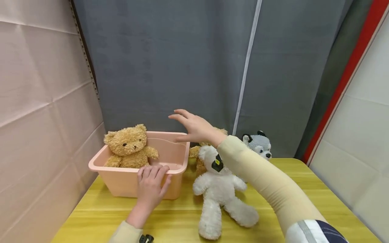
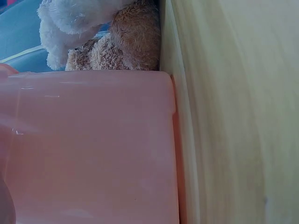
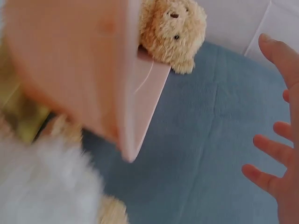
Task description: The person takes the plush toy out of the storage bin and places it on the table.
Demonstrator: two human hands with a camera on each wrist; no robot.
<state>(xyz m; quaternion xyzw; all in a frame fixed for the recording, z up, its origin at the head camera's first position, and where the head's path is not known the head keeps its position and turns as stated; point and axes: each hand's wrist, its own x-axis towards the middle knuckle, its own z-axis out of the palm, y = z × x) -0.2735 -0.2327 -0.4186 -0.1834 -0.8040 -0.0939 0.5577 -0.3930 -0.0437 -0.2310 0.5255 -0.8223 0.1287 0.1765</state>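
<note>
We clamp left grip on pink tub, left of frame centre, tan bear inside; right grip spread apart, empty. Right sleeve, if lowered, could topple white plush, lower centre.

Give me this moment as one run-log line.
left hand: holding near rim, pink rectangular plastic bin; right hand: raised, empty; tan plush bear: inside bin; white plush toy: outside, right of bin

Head view forward and down over the bench, left-wrist view sideways, close to the pink tub, right-wrist view near, tilted, pink tub in all three
</note>
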